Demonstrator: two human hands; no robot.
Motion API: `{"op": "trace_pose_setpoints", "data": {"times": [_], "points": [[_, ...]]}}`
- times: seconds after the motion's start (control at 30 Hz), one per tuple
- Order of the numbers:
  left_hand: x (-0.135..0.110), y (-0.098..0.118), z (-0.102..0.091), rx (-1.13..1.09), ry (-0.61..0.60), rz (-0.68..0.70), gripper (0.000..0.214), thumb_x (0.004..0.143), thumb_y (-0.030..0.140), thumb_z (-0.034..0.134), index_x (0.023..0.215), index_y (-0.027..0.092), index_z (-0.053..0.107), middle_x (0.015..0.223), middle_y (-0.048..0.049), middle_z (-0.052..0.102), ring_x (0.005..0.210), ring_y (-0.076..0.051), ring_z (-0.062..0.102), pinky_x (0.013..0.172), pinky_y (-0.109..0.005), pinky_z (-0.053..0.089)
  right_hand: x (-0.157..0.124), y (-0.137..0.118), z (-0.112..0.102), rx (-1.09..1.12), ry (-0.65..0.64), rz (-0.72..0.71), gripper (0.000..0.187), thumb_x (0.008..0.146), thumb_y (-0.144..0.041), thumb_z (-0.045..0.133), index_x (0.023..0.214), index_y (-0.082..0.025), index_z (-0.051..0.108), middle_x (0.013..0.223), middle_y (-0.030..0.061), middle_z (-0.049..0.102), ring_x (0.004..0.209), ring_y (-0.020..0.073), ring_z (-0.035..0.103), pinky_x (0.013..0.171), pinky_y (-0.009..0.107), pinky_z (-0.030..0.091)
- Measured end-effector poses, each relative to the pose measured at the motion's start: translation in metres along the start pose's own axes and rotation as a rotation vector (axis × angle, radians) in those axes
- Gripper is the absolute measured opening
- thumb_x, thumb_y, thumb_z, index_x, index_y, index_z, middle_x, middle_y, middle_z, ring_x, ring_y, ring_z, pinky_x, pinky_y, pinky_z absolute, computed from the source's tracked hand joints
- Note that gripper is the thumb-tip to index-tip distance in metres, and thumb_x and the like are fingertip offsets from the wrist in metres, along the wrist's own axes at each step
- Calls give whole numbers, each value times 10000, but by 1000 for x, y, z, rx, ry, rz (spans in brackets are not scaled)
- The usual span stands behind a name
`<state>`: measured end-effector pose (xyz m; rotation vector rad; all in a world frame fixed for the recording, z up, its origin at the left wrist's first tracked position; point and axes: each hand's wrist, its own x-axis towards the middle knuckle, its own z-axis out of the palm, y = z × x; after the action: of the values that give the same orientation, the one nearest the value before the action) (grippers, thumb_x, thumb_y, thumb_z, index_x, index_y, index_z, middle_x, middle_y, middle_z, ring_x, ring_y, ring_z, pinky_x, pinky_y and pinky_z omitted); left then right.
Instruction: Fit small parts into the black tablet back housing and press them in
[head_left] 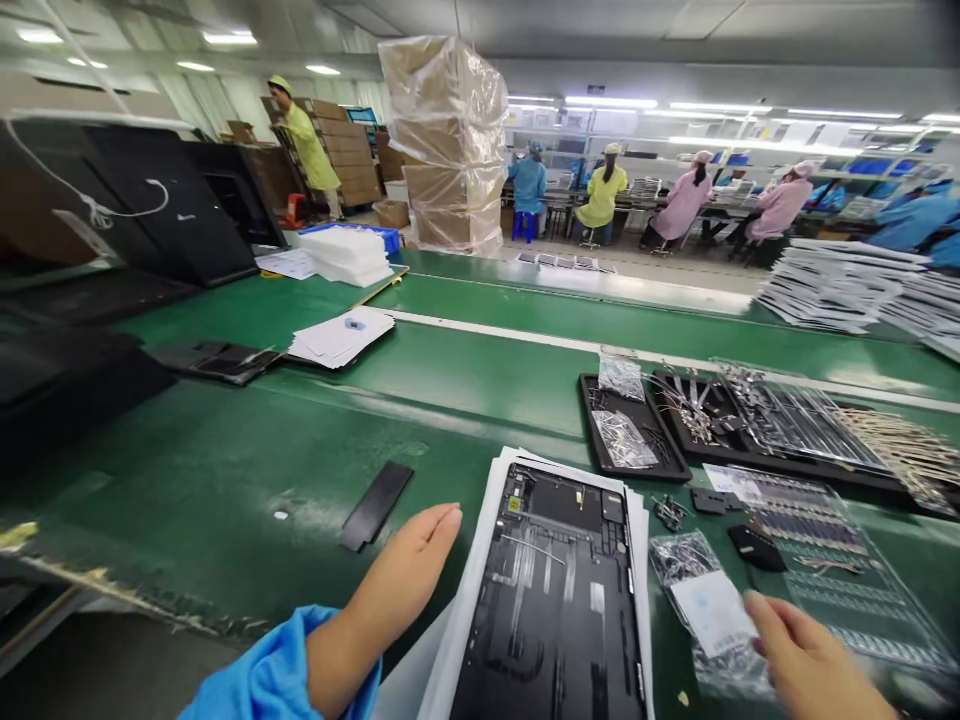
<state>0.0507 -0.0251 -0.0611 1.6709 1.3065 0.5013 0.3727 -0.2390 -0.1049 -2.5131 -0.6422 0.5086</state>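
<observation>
A black tablet back housing (559,580) lies open side up on a stack of white sheets (480,540), its inner strips, cable and small fittings showing. My left hand (409,570) is just left of it, thumb and fingers pressed together, with nothing visible at the tips. To the right, my right hand (806,650) is slightly blurred. Its thumb and fingers are drawn together by a clear plastic bag of small parts (694,560) with a white label (712,610); whatever they pinch, if anything, is hidden. A black rectangular strip (377,505) lies beyond my left hand.
Black trays (637,430) with bagged screws, cables and metal strips stand at right, near a clear parts tray (847,570). White sheets (341,337) and foam (345,255) lie at back left. Wrapped boxes (454,150) and seated workers (604,190) are beyond the green bench (247,470).
</observation>
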Motion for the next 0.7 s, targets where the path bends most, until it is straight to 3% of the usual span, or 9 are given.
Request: {"op": "trace_pose_setpoints", "data": {"times": [0.07,0.13,0.23,0.33,0.47,0.7], "points": [[-2,17,7,-3,-83,91,429,819,444,393,1076,173,603,1135,-71,599,1081,-239,510,971,-336,350,-26,-54,10,192,-181,15,452,705,-652,392,858,-273,583,768,71,646,714,239,602,632,347,474],[-4,30,16,-7,-153,189,391,811,428,425,1057,195,620,1114,-64,610,1054,-237,523,967,-331,349,-46,-99,26,344,-336,-44,455,707,-630,445,877,-229,576,694,30,620,690,201,591,656,306,461],[-7,41,29,-79,-225,193,410,803,415,457,1123,192,583,1167,-71,579,1101,-238,490,990,-332,318,-65,-140,51,597,-487,-55,427,710,-569,521,903,-191,570,680,-7,597,574,130,548,605,256,437],[-8,45,37,-211,-323,73,470,816,403,445,1227,178,489,1245,-75,520,1134,-232,460,990,-334,311,-73,-156,67,797,-624,-18,413,690,-519,595,922,-178,564,679,-21,580,547,101,528,568,225,422],[-8,49,39,-441,-495,78,382,826,291,417,1181,204,527,1086,-31,611,890,-175,558,892,-307,375,-76,-164,72,874,-713,9,419,643,-494,654,887,-166,563,667,-26,566,523,89,512,524,209,405],[0,50,43,-652,-547,-12,280,765,260,475,984,161,620,805,-14,608,713,-136,513,685,-246,388,-71,-164,76,810,-724,-40,381,678,-477,627,887,-163,571,640,-23,561,548,98,508,529,213,396]]}}
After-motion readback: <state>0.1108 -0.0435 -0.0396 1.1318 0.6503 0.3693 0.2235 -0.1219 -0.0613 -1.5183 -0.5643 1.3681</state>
